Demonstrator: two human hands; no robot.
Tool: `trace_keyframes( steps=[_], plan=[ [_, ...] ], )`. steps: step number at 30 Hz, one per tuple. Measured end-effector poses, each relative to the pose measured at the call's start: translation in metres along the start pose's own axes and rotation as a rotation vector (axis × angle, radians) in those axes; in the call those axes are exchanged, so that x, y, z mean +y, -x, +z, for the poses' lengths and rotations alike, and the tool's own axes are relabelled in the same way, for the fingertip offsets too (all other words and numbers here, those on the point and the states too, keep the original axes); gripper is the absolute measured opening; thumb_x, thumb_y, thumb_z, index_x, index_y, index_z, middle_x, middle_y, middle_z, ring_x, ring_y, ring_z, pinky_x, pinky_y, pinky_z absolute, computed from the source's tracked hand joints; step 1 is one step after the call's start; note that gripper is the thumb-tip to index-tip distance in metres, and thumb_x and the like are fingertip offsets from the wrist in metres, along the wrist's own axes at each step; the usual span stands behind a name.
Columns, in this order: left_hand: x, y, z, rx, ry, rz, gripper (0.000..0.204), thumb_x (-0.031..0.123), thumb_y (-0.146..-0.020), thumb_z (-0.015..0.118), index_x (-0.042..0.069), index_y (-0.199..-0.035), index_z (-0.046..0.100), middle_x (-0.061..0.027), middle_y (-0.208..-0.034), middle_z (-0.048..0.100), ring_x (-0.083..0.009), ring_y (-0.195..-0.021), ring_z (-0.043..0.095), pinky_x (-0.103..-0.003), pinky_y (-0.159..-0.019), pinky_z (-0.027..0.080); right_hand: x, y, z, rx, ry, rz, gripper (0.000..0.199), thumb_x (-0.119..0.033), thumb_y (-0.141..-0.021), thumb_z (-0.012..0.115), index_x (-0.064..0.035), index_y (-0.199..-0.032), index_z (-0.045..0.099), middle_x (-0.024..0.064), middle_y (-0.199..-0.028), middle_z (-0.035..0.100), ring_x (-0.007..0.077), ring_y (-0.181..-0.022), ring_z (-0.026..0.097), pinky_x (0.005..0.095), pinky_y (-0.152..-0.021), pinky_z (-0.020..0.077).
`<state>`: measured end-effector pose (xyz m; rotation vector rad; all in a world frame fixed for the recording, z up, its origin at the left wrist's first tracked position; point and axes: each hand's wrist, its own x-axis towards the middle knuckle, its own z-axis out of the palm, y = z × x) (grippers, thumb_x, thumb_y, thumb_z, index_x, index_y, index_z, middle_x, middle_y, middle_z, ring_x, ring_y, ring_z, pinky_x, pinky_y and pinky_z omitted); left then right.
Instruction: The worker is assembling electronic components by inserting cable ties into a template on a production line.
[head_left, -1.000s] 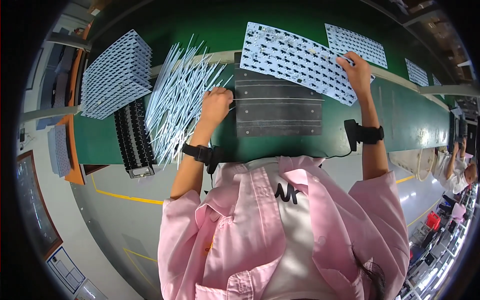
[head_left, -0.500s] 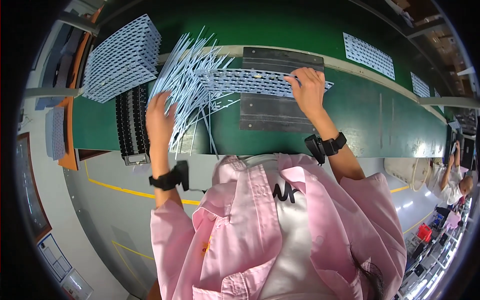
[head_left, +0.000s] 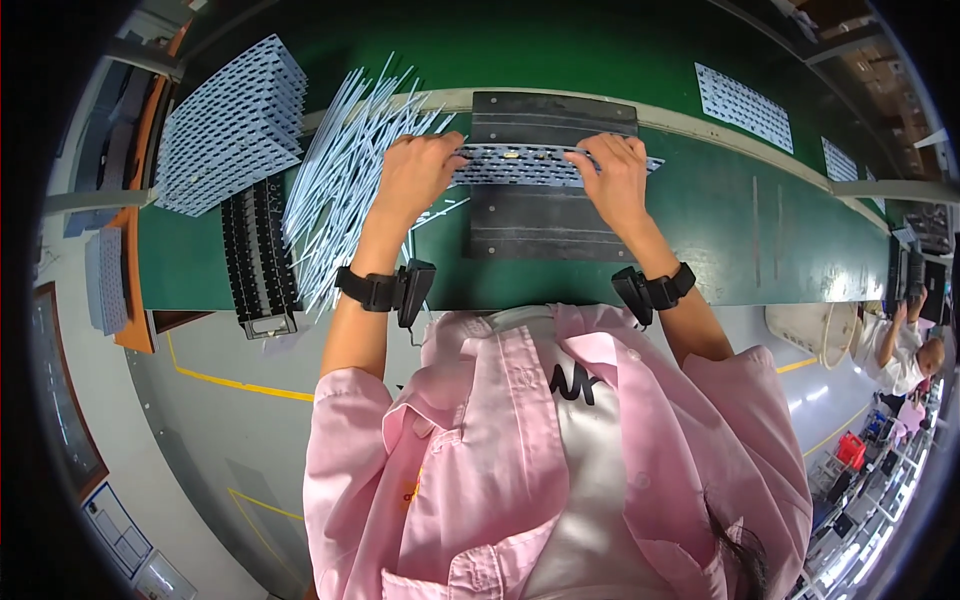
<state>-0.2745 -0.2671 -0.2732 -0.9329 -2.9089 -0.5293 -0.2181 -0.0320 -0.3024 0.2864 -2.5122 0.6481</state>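
A long pale-blue panel with rows of dark slots (head_left: pixel 520 165) is held tilted over a dark grey plate (head_left: pixel 550 215) on the green bench. My right hand (head_left: pixel 618 172) pinches the panel near its right end. At its left end, my left hand (head_left: pixel 420 172) has its fingers closed on the panel's edge; a thin strip between the fingertips could not be made out. Just beside and beneath my left hand lies a loose, criss-crossed heap of thin pale strips (head_left: pixel 335 170). A few short pieces lie by the plate's left edge.
A tall stack of slotted panels (head_left: pixel 230 125) stands at the far left, behind a black slotted rack (head_left: pixel 258 260). Another flat slotted panel (head_left: pixel 743 106) lies at the back right. A white tub (head_left: pixel 805 328) stands beyond the bench edge, near another person (head_left: pixel 905 365).
My left hand has moved right from over the strip heap to the panel's left end and closed there. My right hand has stayed on the panel.
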Motion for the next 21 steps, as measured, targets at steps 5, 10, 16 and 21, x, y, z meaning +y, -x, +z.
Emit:
trace_keyframes(
  steps=[5, 10, 16, 21],
  plan=[
    [-0.003, -0.002, 0.01, 0.031, 0.009, 0.039, 0.02, 0.019, -0.071, 0.061, 0.004, -0.082, 0.057, -0.0123, -0.071, 0.06, -0.0317, -0.068, 0.056, -0.037, -0.065, 0.042, 0.013, 0.0, 0.009, -0.006, 0.016, -0.029, 0.015, -0.019, -0.069, 0.064, -0.0063, -0.071, 0.056, 0.0043, -0.067, 0.055, 0.021, -0.066, 0.052, 0.0315, -0.066, 0.032],
    [-0.053, -0.051, 0.049, 0.063, -0.07, 0.042, 0.029, 0.023, -0.068, 0.065, 0.004, -0.089, 0.057, -0.0138, -0.08, 0.061, -0.0325, -0.074, 0.056, -0.037, -0.068, 0.043, 0.065, -0.038, 0.063, -0.049, -0.018, -0.054, 0.022, -0.024, -0.069, 0.065, -0.0037, -0.075, 0.059, 0.0092, -0.072, 0.059, 0.0253, -0.071, 0.055, 0.0321, -0.071, 0.0358],
    [-0.042, -0.067, 0.025, -0.334, 0.088, -0.292, 0.04, 0.029, -0.063, 0.069, 0.007, -0.093, 0.057, -0.0111, -0.081, 0.062, -0.0258, -0.078, 0.058, -0.036, -0.076, 0.04, 0.071, -0.043, 0.056, -0.317, -0.141, 0.233, 0.029, -0.029, -0.067, 0.067, -0.0033, -0.078, 0.06, 0.0111, -0.076, 0.06, 0.0263, -0.073, 0.056, 0.0356, -0.072, 0.0384],
    [-0.03, -0.031, 0.017, -0.125, -0.037, -0.182, 0.041, 0.027, -0.063, 0.069, 0.009, -0.098, 0.058, -0.0136, -0.077, 0.061, -0.0236, -0.076, 0.06, -0.036, -0.077, 0.041, 0.038, -0.029, 0.036, -0.355, -0.04, 0.24, 0.036, -0.036, -0.064, 0.07, -0.0057, -0.082, 0.063, 0.0148, -0.08, 0.061, 0.0259, -0.081, 0.058, 0.0317, -0.082, 0.0383]
  ],
)
